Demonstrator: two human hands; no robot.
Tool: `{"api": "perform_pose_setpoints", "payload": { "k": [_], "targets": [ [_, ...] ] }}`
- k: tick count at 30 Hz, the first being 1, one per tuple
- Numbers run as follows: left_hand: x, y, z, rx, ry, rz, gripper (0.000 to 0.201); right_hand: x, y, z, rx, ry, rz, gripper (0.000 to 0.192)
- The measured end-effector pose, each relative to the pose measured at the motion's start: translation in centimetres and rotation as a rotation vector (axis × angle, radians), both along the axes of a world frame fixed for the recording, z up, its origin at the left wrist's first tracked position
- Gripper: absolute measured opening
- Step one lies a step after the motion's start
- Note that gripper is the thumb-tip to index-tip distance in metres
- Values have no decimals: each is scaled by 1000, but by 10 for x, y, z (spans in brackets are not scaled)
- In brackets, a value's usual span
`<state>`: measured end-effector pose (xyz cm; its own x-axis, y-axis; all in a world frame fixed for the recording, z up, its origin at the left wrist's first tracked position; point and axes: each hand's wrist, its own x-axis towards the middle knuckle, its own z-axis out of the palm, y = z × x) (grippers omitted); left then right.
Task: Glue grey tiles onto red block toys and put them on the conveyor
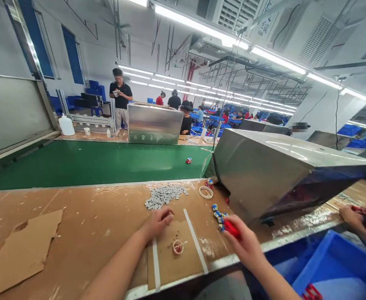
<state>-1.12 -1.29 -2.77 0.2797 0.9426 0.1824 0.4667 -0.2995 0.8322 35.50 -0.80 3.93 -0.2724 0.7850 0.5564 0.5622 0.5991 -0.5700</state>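
Observation:
My left hand (158, 222) rests on the brown worktable (86, 225) with its fingers curled, just below a pile of small grey pieces (164, 195); whether it pinches one I cannot tell. My right hand (244, 243) grips a small red part (232, 228) near the table's front edge. Beside it lies a short row of small blue and red parts (217, 213). A small roll of tape (178, 247) lies between my hands, and a larger tape ring (206, 192) lies farther back.
A green conveyor belt (92, 162) runs behind the table, carrying one small part (188, 160). A large metal hood (273, 171) stands at right. A torn cardboard sheet (23, 250) lies left. A blue bin (333, 266) sits lower right. Another person's hand (353, 216) works at right; people stand beyond.

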Motion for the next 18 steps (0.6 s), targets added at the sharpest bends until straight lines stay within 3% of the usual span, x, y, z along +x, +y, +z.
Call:
{"api": "perform_pose_setpoints", "payload": {
  "k": [4,6,8,11,13,16,18],
  "targets": [
    [-4,-6,2,-126,-293,-138,112,-136,12,-2,154,-415,327,30],
    [-4,-8,5,-183,-494,-119,111,-178,19,-1,215,-549,435,38],
    [-5,-8,9,-206,-570,-73,98,-198,24,-1,206,-595,421,53],
    [-9,-3,13,-236,-654,-16,79,-186,35,-4,182,-509,334,73],
    [-11,2,14,-235,-702,13,71,-159,45,-11,126,-427,211,65],
    [-10,7,14,-250,-706,16,61,-113,60,-32,-40,-441,5,37],
    [-8,6,14,-258,-641,27,57,-90,66,-47,-115,-507,-34,27]
  ]
}}
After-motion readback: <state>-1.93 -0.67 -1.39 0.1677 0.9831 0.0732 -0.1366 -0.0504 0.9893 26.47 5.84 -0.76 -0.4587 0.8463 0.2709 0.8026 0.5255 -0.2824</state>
